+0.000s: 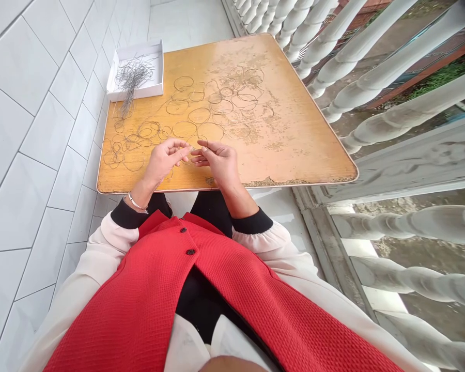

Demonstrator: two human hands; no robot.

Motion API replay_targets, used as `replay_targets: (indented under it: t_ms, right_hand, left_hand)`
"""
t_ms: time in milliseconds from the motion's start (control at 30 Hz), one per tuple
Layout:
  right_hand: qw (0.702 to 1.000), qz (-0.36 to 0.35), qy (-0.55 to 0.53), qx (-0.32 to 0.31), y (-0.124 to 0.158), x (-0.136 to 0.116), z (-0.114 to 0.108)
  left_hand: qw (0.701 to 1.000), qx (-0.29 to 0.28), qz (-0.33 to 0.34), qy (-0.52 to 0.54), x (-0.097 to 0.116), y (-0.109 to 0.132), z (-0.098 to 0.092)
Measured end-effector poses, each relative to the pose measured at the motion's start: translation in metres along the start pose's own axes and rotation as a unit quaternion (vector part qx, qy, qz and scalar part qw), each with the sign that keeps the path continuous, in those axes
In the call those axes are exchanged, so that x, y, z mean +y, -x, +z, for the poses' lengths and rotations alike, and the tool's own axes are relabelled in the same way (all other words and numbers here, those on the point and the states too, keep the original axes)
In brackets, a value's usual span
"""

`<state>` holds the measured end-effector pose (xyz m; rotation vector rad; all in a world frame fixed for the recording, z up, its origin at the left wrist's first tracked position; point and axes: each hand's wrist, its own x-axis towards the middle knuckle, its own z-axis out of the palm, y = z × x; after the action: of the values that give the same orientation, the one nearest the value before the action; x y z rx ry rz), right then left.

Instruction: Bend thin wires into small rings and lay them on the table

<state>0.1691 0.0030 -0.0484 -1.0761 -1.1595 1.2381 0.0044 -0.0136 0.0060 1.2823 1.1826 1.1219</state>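
Note:
Near the front edge of the table, my left hand (167, 159) and my right hand (216, 159) nearly meet at the fingertips. The fingers of both are closed in a pinch on a thin wire (203, 138), part of which curves up above my right fingers. How its ends lie between the fingertips is too fine to make out. Just beyond my hands, several thin wire rings (211, 124) are spread over the wooden tabletop. Smaller wire loops (118, 147) lie in a tangle left of my left hand.
At the table's (294, 139) back left corner stands a white open box (137, 94) with a bundle of loose dark wires (133, 72) hanging over its front wall. A tiled wall (34, 129) runs along the left. White balusters (372, 88) line the right side.

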Motion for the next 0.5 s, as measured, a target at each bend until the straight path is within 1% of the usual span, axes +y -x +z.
replay_targets:
  t_ms: [67, 133, 200, 267, 333, 400, 500]
  right_hand:
    - [1.0, 0.001, 0.017, -0.008, 0.0, 0.0, -0.001]
    - [0.998, -0.023, 0.048, -0.019, 0.0, 0.0, -0.003]
    - [0.992, -0.09, 0.092, -0.017, 0.0, -0.002, -0.005]
    - [0.975, -0.17, 0.145, -0.012, -0.001, -0.007, -0.005]
    - [0.956, -0.219, 0.196, -0.025, -0.002, -0.013, -0.003]
    - [0.944, -0.233, 0.231, -0.039, -0.003, -0.018, 0.0]
    - [0.941, -0.228, 0.249, -0.021, -0.003, -0.019, 0.003]
  left_hand:
    - [1.0, 0.011, 0.007, -0.013, -0.001, -0.001, -0.001]
    - [1.0, 0.013, 0.011, -0.018, -0.003, -0.003, -0.003]
    - [0.999, 0.003, 0.019, -0.034, -0.003, -0.005, -0.006]
    - [0.997, -0.015, 0.031, -0.063, -0.001, -0.006, -0.006]
    - [0.995, -0.03, 0.039, -0.089, 0.0, -0.005, -0.004]
    - [0.992, -0.027, 0.046, -0.113, 0.0, -0.004, -0.002]
    - [0.985, 0.001, 0.072, -0.158, -0.007, -0.005, 0.001]
